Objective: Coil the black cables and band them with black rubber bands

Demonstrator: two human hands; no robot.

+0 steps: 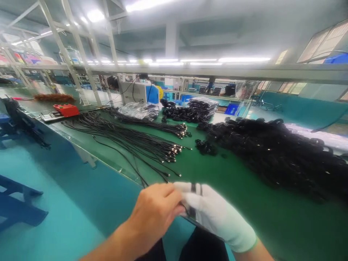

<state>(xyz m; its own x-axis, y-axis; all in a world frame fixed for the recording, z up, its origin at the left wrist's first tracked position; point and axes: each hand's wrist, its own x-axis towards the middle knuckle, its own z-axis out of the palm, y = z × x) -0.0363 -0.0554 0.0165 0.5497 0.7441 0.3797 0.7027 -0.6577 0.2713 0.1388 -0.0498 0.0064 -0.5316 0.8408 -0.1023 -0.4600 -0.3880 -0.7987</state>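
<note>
Nearest the camera, the bare left hand (154, 212) and the white-gloved right hand (212, 214) meet over the front edge of the green surface (244, 203). The right hand's grip is closed around a thin black cable (193, 188), whose strands show as dark loops across the gloved fingers; the left hand's fingers are curled in a pinch against the same cable where the two hands touch, though exactly how its fingertips sit is hidden behind the knuckles. A strand of this cable runs on under the glove toward the person's lap. Just beyond the hands, a fan of long black cables (130, 139) lies stretched flat on the surface, their metal-tipped ends (172, 152) bunched toward the middle. To the right of them sits a small dark coil (206, 147), and past that a large heap of coiled black cables (274, 152) fills the right side. Further back lie a clear plastic bag (140, 110) and a stack of bagged cables (202, 105). At the far left stands a red device (66, 109) on a metal base, with a brown brush (53, 97) behind it. A blue and white machine (141, 92) stands at the back beneath the metal rack (81, 54).
</note>
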